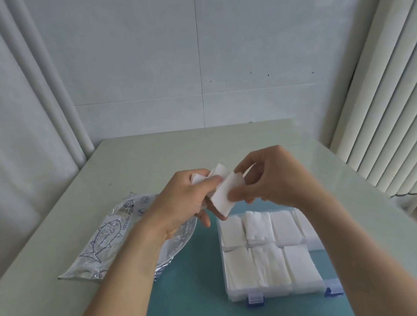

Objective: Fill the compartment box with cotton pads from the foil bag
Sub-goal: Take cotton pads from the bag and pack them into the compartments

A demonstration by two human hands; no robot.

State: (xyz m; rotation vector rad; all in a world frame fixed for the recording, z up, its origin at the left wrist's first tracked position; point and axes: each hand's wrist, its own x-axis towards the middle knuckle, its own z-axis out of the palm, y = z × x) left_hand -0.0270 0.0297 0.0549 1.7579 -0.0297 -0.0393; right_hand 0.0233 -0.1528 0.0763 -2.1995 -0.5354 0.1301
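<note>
Above the table, my left hand (180, 198) grips a small bunch of white cotton pads (220, 172). My right hand (268, 177) pinches one pad (225, 194) at the front of that bunch, between thumb and fingers. Below them lies the clear compartment box (224, 263) with blue latches; white pads (268, 264) fill the compartments I can see. My right forearm hides the box's right part. The silver foil bag (108, 238), printed with a blue fish, lies flat to the left, partly under my left wrist.
The box and part of the bag rest on a teal mat (197, 286) on a pale table (151, 158). A tiled wall stands behind the table, with curtains to the left and a ribbed white panel (389, 115) on the right.
</note>
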